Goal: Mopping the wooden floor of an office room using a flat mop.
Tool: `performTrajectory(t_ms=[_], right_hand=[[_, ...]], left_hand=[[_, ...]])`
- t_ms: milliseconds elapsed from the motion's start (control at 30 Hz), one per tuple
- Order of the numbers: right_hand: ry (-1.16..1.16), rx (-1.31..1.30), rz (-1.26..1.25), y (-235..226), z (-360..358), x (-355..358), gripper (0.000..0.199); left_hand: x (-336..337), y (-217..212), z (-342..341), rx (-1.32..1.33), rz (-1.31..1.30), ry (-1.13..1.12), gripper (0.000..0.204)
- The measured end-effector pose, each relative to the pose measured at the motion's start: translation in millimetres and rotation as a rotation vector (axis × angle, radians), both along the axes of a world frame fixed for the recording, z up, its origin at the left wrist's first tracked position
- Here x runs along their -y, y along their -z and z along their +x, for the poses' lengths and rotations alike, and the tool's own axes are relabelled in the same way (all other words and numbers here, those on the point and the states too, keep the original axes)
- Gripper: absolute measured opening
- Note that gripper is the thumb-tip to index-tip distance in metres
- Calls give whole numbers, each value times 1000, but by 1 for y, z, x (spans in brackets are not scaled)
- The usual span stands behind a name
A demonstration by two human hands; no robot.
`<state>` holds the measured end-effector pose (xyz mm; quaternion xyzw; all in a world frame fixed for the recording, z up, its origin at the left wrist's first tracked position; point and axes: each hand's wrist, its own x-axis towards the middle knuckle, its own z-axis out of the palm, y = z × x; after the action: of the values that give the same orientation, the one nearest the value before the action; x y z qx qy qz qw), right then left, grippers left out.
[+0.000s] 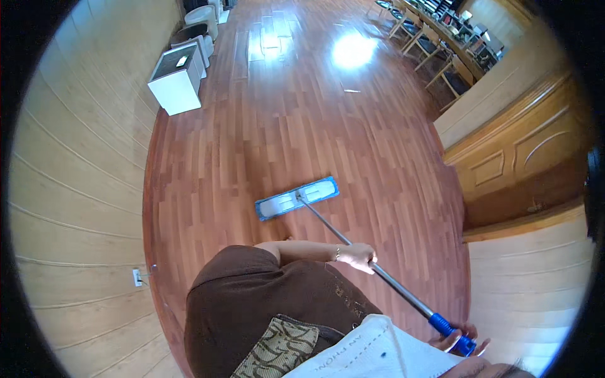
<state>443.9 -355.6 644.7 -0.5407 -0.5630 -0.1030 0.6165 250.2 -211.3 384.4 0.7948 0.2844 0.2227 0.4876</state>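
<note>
A flat mop with a white plate and blue fringe lies on the wood-look floor ahead of me, slanting up to the right. Its metal pole runs from the head toward my lower right. My left hand, with a bracelet at the wrist, is wrapped round the middle of the pole. At the pole's top end is a blue grip. Around that end sit the fingers of my right hand, partly spread; the palm is mostly hidden behind the grip and my white top.
Along the left panelled wall stand a white cabinet and several bins. A wall socket is low on the left. On the right are a wooden door and, farther off, chairs by a long, cluttered table. Light glares off the far floor.
</note>
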Motion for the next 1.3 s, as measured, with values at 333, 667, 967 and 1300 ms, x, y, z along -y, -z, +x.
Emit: performTrajectory(t_ms=[333, 667, 967, 1300], right_hand=[[-612, -173, 147, 28, -27, 44, 60], [-1319, -345, -155, 53, -119, 22, 46], [-1828, -453, -850, 76, -190, 37, 28], [-1788, -363, -671, 71, -172, 45, 29]], left_hand=[[86, 10, -54, -65, 123, -369, 10], [171, 65, -190, -54, 226, -983, 22], [287, 95, -288, -378, 235, -1256, 29], [289, 88, -261, -327, 368, -1355, 32]])
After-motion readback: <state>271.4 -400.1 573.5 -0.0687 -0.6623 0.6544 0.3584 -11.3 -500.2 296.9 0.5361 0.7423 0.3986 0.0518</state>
